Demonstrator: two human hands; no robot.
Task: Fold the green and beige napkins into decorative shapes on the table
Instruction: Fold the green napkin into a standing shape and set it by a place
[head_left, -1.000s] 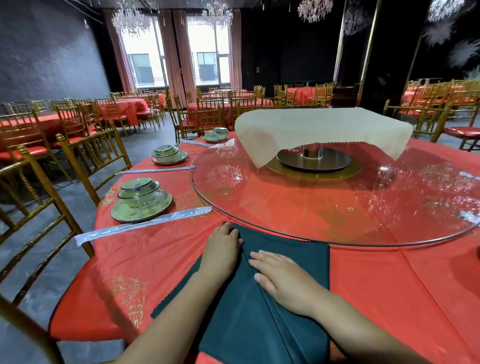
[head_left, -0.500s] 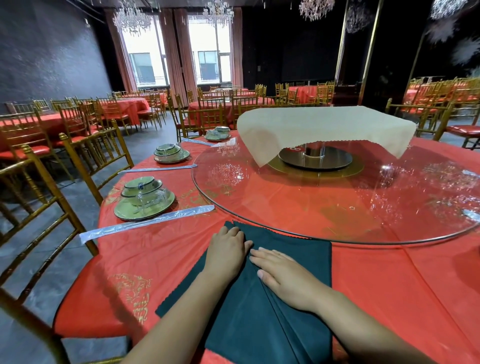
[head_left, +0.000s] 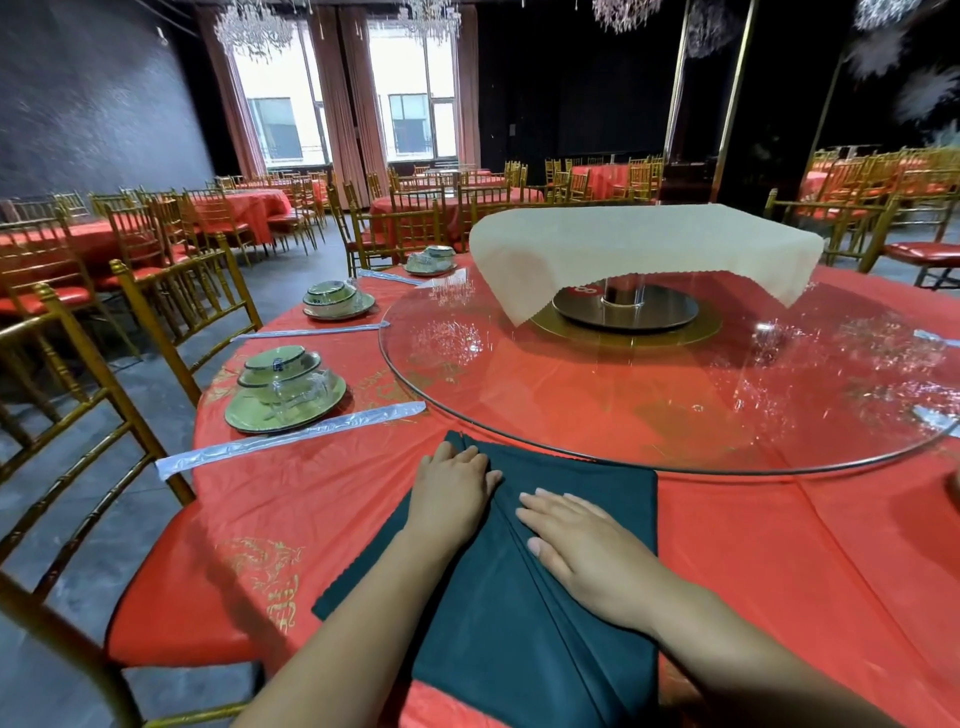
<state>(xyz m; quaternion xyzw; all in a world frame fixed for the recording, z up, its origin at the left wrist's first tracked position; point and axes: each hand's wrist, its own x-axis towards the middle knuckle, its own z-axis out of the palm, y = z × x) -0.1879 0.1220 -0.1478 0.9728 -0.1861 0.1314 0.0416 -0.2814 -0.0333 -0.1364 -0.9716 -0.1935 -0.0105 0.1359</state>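
Right grip (head_left: 582, 545) lay flat and open, left grip (head_left: 451, 496) bent-fingered, pinch undeterminable, both pressing pleats in the green napkin (head_left: 582, 480) at the near edge of the counter (head_left: 311, 499); cloth judged soft, light, slip-prone, best taken along its folded edges.

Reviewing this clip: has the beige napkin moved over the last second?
No. The beige napkin still drapes over the stand at the centre of the glass turntable, with no shift against it.

Banquet hall with tables laid.
Beyond the left hand (head_left: 452, 493), red-clothed round tables (head_left: 254, 205), gilt chairs (head_left: 405, 223), chandeliers (head_left: 254, 28) and a glass turntable (head_left: 675, 415) fill the room.
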